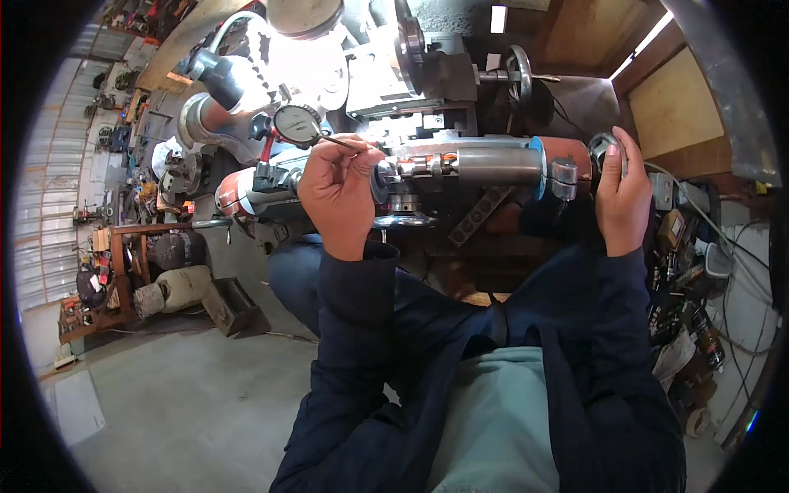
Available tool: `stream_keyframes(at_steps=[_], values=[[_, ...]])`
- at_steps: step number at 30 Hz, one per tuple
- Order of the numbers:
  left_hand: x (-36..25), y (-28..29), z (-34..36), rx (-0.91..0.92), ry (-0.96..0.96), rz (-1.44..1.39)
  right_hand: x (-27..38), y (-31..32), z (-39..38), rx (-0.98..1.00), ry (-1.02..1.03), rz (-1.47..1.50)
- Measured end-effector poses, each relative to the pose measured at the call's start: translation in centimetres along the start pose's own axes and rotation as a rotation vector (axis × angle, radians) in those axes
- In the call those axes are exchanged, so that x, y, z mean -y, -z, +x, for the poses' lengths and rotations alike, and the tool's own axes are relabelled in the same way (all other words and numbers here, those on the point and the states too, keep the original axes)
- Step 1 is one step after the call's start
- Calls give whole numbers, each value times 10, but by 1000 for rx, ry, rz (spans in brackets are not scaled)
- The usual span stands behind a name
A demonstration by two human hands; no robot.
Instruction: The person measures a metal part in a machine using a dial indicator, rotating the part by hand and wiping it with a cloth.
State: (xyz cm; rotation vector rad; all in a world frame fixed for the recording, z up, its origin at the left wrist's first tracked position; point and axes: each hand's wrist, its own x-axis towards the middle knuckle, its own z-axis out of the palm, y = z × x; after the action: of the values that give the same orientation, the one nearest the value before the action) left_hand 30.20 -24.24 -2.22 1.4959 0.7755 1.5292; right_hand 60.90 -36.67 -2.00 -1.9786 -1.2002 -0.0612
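The left hand (pixel 339 195) is closed in a pinch, thumb and fingertips gripping a thin dark rod (pixel 345 144) that slants up and left toward the dial indicator (pixel 297 124). The indicator shows a round pale face in a dark rim and sits on a red stem just left of the hand. The right hand (pixel 621 197) is wrapped around the small handwheel (pixel 604 149) at the right end of the lathe tailstock (pixel 526 168), fingers curled over its rim, thumb up along its near side.

The tailstock has a smooth grey steel barrel with a blue band and an orange-red body, lying across between the two hands. A grey clamp block (pixel 564 177) sits on it close to the right hand. Behind it stand the grey machine housing and a larger handwheel (pixel 519 72). A bright lamp (pixel 304 16) glares above the indicator. Dark blue sleeves fill the lower middle. On the left, a concrete floor (pixel 189 394) holds a wooden rack (pixel 111 279) of clutter; tangled cables (pixel 699 271) hang at the right.
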Motion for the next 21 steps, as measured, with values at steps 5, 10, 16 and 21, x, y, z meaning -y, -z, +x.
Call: stream_keyframes(at_steps=[5,10,16,21], values=[[1,2,1,54,-16,95,-3,-2,-1,-52,46,3],[5,-6,0,17,-32,109,-8,-2,0,-76,73,11],[-1,-4,0,137,-42,232,-12,-4,-2,-85,74,33],[-5,-10,3,205,-177,342,-14,-2,-2,-88,79,40]])
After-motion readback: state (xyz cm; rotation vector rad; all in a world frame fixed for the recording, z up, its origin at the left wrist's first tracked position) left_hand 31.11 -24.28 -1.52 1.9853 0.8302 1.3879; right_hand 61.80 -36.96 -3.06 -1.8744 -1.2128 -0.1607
